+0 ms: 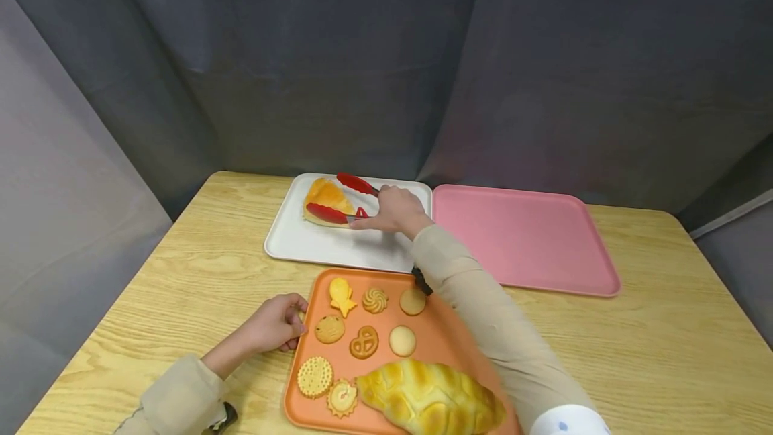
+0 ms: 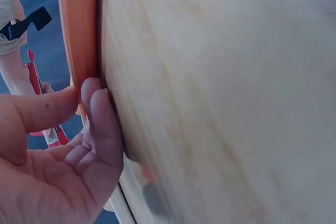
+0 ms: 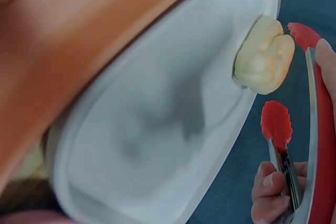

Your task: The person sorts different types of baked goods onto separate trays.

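Note:
My right hand (image 1: 395, 210) grips a pair of red-tipped metal tongs (image 1: 328, 214) above the white tray (image 1: 288, 242). The tongs are spread, one tip to each side of a golden bread piece (image 1: 326, 191) in the head view. From the right wrist, gaps show between the bread (image 3: 265, 56) and both red tips. My left hand (image 1: 274, 325) pinches the left edge of an orange tray (image 1: 439, 335); in the left wrist view its thumb and fingers lie on opposite sides of the rim (image 2: 81, 30).
On the orange tray lie several cookies, among them a pretzel-shaped one (image 1: 364, 342), and a large braided loaf (image 1: 431, 396) at the front. A pink tray (image 1: 519, 240) adjoins the white one on the right. Dark curtains (image 1: 338, 66) hang behind the wooden table (image 1: 199, 274).

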Tool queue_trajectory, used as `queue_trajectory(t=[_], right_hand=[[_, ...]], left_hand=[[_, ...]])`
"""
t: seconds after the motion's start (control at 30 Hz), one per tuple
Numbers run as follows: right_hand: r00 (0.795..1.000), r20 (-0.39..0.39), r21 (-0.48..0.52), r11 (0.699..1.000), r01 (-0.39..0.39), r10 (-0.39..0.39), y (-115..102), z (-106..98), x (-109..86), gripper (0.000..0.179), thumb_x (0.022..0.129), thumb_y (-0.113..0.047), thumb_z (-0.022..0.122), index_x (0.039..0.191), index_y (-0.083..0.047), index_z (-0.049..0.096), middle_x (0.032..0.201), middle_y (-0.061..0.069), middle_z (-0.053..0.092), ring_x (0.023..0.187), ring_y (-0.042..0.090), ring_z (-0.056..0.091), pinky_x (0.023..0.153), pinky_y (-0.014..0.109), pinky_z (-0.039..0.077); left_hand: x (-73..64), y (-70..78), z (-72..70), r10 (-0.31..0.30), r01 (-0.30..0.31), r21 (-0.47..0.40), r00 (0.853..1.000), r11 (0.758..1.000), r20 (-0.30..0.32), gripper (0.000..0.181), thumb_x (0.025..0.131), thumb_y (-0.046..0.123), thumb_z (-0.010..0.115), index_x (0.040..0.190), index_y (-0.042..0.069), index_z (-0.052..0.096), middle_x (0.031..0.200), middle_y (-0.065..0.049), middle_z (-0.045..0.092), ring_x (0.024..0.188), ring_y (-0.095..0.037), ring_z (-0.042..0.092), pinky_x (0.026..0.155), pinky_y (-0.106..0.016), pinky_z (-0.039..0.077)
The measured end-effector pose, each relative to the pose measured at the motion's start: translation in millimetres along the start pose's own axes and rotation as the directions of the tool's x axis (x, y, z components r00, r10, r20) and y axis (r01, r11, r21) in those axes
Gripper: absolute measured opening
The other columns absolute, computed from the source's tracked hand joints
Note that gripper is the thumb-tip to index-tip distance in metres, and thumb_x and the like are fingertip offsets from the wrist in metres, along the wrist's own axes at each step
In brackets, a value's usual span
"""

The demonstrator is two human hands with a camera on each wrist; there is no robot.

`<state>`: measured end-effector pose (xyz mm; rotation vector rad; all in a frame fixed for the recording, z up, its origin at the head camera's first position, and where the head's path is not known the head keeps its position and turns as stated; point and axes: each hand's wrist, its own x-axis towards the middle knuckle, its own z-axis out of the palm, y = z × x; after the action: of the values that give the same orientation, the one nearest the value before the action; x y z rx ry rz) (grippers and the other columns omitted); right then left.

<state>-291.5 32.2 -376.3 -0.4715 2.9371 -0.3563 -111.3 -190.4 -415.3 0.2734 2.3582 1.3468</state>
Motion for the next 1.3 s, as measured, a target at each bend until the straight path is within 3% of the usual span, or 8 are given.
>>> queue_trajectory(t=[0.43, 0.77, 1.3], right_hand=[[0.999, -0.006, -0.007, 0.999, 0.036, -0.036, 6, -13, -19.7, 0.077, 0.059, -0.078, 0.058, 0.09, -0.008, 0.05, 0.071, 0.005, 0.054, 0.062, 0.019, 0.053, 0.055, 0.028, 0.044], [0.992, -0.037, -0.046, 0.992, 0.117, -0.119, 6, -23, -43.2, 0.084, 0.062, -0.076, 0.058, 0.102, -0.002, 0.051, 0.065, 0.005, 0.053, 0.059, 0.019, 0.053, 0.053, 0.027, 0.044], [0.982, -0.076, -0.029, 0.984, 0.174, -0.176, 17, -34, -77.1, 0.08, 0.06, -0.075, 0.062, 0.094, -0.004, 0.051, 0.06, 0.004, 0.05, 0.05, 0.018, 0.048, 0.046, 0.027, 0.038]], left_hand=[[3.8, 1.3, -2.5, -0.013, 0.013, 0.017, 1.0, 1.0, -0.01, 0.019, 0.085, -0.007, 0.054, 0.102, -0.009, 0.049, 0.062, -0.007, 0.053, 0.051, -0.017, 0.052, 0.044, -0.03, 0.047], [5.7, 1.4, -3.7, -0.024, 0.024, 0.021, 1.0, 0.999, -0.014, 0.018, 0.084, -0.007, 0.054, 0.102, -0.008, 0.048, 0.062, -0.008, 0.053, 0.05, -0.017, 0.053, 0.044, -0.031, 0.047], [6.7, 2.5, -4.7, -0.028, 0.029, 0.024, 0.999, 0.999, -0.016, 0.018, 0.084, -0.007, 0.054, 0.101, -0.008, 0.048, 0.061, -0.008, 0.052, 0.05, -0.016, 0.052, 0.044, -0.031, 0.047]])
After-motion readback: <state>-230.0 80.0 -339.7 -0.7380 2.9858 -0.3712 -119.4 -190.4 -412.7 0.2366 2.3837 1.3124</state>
